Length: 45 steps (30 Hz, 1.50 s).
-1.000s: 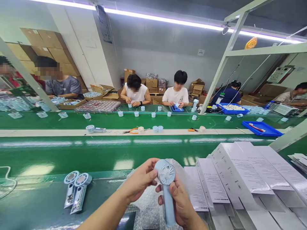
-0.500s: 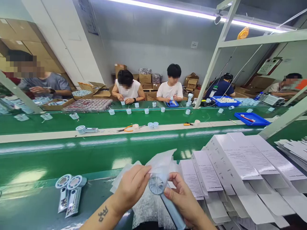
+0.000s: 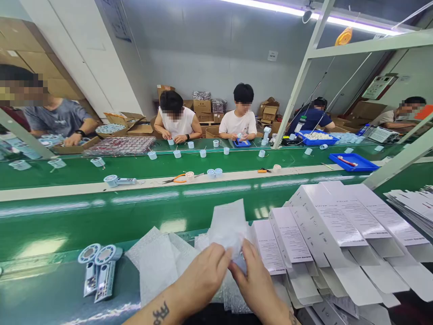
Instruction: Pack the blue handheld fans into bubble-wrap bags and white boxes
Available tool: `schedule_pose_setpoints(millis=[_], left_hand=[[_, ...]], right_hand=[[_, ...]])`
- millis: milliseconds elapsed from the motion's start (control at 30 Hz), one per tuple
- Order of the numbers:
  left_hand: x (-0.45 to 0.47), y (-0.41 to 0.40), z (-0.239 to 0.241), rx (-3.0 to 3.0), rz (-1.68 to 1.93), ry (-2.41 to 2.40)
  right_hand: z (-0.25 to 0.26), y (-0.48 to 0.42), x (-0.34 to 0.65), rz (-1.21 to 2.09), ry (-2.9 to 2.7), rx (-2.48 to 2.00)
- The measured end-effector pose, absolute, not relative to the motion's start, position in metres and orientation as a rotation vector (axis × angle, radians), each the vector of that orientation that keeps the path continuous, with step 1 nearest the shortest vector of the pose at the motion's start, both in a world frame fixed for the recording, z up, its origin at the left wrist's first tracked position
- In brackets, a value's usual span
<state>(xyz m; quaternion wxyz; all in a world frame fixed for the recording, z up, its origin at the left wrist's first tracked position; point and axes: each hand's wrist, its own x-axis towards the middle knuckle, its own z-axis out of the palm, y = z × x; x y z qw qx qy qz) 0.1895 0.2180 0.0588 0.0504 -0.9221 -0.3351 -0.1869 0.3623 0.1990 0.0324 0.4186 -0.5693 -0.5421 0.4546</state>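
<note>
A translucent white bubble-wrap pouch [image 3: 227,221] stands up between my hands. My left hand [image 3: 204,271] pinches the pouch's lower left edge, with the fingers closed. My right hand [image 3: 254,277] grips its lower right side between thumb and fingers. The light-blue handheld fan is mostly hidden by the pouch and my hands. More flat bubble-wrap pouches [image 3: 157,262] lie spread to the left of and beneath my hands. Two light-blue handheld fans [image 3: 105,271] with round heads rest on the green bench, farther left.
Overlapping white printed boxes [image 3: 338,221] are stacked on my right. Beyond runs a green conveyor [image 3: 135,198] with light-blue cups [image 3: 203,153], orange-handled pliers [image 3: 176,179] and a blue tray [image 3: 353,162]. Several co-workers sit across it. A white metal post [image 3: 301,81] rises at right.
The fan that showed between my hands is now largely covered by the pouch. My right hand has moved up against the pouch. The loose pouches at left are more spread out.
</note>
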Motion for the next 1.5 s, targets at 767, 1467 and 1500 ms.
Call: schedule_pose_setpoints(millis=[767, 1467, 1500], left_hand=[[0.183, 0.192, 0.053, -2.668, -1.028, -1.382], [0.191, 0.186, 0.091, -3.002, -1.245, -1.392], [0.191, 0.188, 0.097, -2.987, -1.294, -1.405]], right_hand=[[0.049, 0.193, 0.357, 1.808, -0.714, -1.171], [0.076, 0.166, 0.413, 1.275, -1.631, -1.545], [0.084, 0.167, 0.417, 1.298, -1.669, -1.512]])
